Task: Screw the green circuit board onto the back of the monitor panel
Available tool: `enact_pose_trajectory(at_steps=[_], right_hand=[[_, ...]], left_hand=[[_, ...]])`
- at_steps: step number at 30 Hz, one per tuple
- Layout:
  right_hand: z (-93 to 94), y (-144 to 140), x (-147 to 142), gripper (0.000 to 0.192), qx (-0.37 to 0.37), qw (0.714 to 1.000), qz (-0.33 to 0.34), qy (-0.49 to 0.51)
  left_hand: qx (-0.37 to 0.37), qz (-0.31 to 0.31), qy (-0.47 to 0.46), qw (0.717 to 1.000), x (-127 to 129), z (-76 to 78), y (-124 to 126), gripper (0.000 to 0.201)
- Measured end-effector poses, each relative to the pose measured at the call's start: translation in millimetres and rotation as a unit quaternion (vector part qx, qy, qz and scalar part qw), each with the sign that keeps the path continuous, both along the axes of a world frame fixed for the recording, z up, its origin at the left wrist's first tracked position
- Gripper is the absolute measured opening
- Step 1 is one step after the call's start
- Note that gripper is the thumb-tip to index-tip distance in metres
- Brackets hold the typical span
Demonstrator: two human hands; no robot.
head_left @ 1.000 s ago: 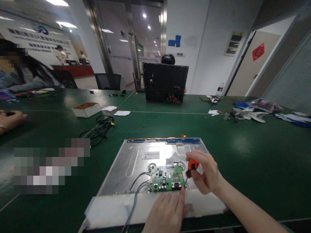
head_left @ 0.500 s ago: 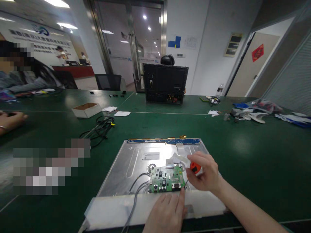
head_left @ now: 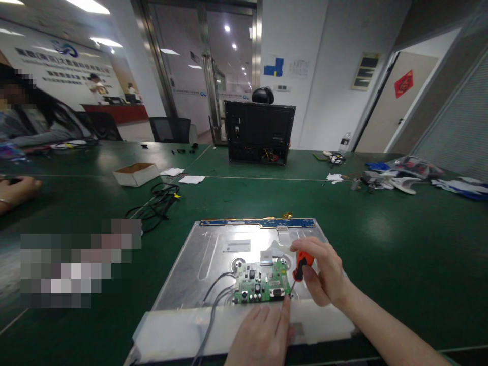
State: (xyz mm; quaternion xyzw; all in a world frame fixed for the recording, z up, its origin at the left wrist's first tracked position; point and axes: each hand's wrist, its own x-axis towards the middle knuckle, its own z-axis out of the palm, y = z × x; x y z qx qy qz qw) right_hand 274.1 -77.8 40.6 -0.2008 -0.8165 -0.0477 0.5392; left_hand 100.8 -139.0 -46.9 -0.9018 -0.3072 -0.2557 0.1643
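A silver metal monitor back panel (head_left: 213, 254) lies flat on the green table in front of me. A small green circuit board (head_left: 261, 284) sits on its near part, with grey cables running off to the lower left. My right hand (head_left: 322, 274) is shut on an orange-handled screwdriver (head_left: 301, 264), whose tip points down at the board's right near corner. My left hand (head_left: 263, 333) rests flat on the panel's white near edge, its index finger reaching up beside the board's corner. A white flat ribbon cable (head_left: 272, 251) runs from the board toward the blue strip (head_left: 259, 221) at the far edge.
A black computer case (head_left: 260, 131) stands across the table. A coil of black cable (head_left: 158, 198), a small cardboard box (head_left: 136, 172) and white papers lie to the left. Tools and bags are scattered at the far right. Another person's hand (head_left: 15, 189) rests at the left edge.
The screwdriver handle has turned in my right hand's fingers, showing more orange now than half a second ago. My left hand has stayed in place.
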Motion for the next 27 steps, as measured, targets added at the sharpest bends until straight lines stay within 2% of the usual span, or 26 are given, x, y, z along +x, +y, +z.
enact_pose_trajectory(at_steps=[7, 15, 22, 27], right_hand=[[-0.8, 2.9, -3.6, 0.042, 0.028, 0.999, 0.008, 0.026], [-4.3, 1.2, -3.2, 0.034, 0.036, 0.998, -0.045, 0.018], [-0.9, 0.6, -1.0, 0.042, 0.002, 1.000, 0.001, 0.001], [-2.0, 1.2, -1.8, 0.045, 0.006, 1.000, 0.001, 0.010]], left_hand=[[-0.007, -0.005, -0.004, 1.000, 0.3, 1.0, -0.6, 0.041], [-0.003, 0.001, -0.004, 1.000, 0.5, 0.4, -0.2, 0.042], [-0.016, -0.003, 0.004, 1.000, 0.3, -0.3, -0.6, 0.040], [-0.011, -0.004, 0.001, 1.000, 0.3, -0.8, 0.1, 0.037]])
